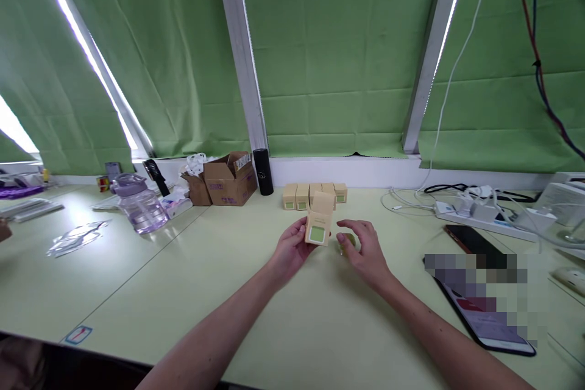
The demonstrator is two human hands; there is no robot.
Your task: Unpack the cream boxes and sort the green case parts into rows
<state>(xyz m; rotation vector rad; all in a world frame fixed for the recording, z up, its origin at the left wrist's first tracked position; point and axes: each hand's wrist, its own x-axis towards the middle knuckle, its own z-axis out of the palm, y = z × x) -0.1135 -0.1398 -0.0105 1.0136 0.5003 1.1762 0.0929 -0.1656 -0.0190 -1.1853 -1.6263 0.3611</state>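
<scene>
My left hand (291, 250) holds a small cream carton (319, 220) with a green square label, its top flap standing open. Just to its right, my right hand (363, 248) closes its fingers on a small greenish jar (346, 240) low over the pale green table (192, 280). Behind my hands, a row of several matching cream cartons (301, 195) stands near the wall.
An open brown cardboard box (229, 179), a black cylinder (263, 171) and a clear purple-lidded jug (138, 202) stand at the back left. A power strip with white cables (475, 210) and a dark tablet (484, 304) lie at the right.
</scene>
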